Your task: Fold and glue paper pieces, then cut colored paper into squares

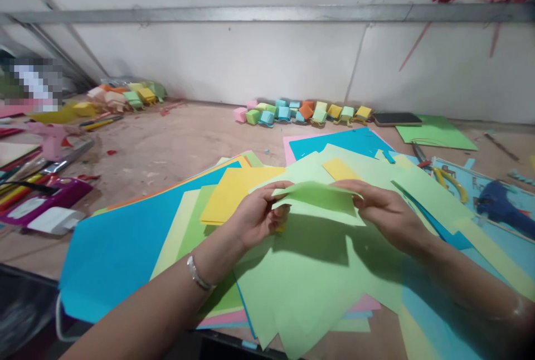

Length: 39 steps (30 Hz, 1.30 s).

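Note:
Both hands hold a small light green paper piece (317, 199) above a pile of coloured sheets. My left hand (257, 216) pinches its left edge, fingers closed, with a silver bracelet on the wrist. My right hand (387, 212) grips the right edge, fingers closed on the paper. The piece is bent, with its upper flap folded over. Under the hands lie large light green sheets (309, 282), a yellow sheet (234, 190) and a big blue sheet (125, 243).
A row of small folded paper boxes (303, 112) lines the back wall, with more (125, 95) at the back left. A phone (397, 119) lies on a green sheet. Yellow-handled scissors (449, 179) and a blue glue gun (499, 204) are at right. Pens and a purple case (45, 198) sit at left.

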### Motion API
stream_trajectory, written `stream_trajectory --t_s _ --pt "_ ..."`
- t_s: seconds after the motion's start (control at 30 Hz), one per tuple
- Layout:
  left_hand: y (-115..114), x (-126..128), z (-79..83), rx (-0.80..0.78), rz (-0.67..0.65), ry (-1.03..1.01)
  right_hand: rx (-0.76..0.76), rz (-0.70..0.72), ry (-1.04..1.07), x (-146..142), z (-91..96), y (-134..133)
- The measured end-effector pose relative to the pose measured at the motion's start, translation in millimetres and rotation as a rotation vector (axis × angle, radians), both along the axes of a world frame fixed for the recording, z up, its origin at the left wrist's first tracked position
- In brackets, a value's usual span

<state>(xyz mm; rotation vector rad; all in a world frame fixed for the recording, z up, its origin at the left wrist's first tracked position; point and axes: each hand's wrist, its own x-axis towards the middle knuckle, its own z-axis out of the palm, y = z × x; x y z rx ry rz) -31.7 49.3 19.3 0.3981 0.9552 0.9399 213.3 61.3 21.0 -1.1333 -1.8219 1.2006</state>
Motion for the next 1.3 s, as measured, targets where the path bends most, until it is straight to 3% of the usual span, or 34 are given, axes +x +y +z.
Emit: stream_trajectory --t_s 0.07,0.13,0.27,0.33,0.47,0.53,0.63,0.73,1.0,1.3 --pt "0.6 1.1 0.8 0.008 0.009 0.008 0.260 0.059 -0.048 -0.3 0.1 -1.2" --pt "0.8 1.7 0.2 0.010 0.001 0.031 0.393 -0.012 -0.060 -2.2 -1.2 -3.6" --pt "-2.3 0.0 -0.2 0.030 -0.087 0.158 0.371 -0.249 -0.072 -5.2 -4.0 -7.9" --pt "-6.2 -1.4 3.4 0.186 -0.074 0.388 0.336 -0.293 -0.115 -5.5 -4.2 -8.6" --pt "-14.3 -1.9 14.8 0.682 0.035 0.858 0.305 -0.320 -0.189 -5.9 -3.5 -9.3" --pt "-15.8 -1.0 16.7 0.772 0.017 0.975 0.301 -0.308 -0.198 -6.5 -3.3 -9.6" --pt "-13.8 0.4 12.0 0.763 0.049 1.083 0.303 -0.270 -0.223 -7.6 -3.4 -9.3" --pt "-10.4 0.6 5.4 0.731 0.063 1.055 0.294 -0.238 -0.222 -8.6 -4.2 -8.4" --pt "-10.8 2.3 6.3 0.682 -0.108 1.074 0.277 -0.294 -0.206 -6.3 -6.6 -9.0" --pt "-12.1 1.2 2.3 0.765 -0.152 1.188 0.270 -0.218 -0.299 -7.0 -8.0 -6.2"
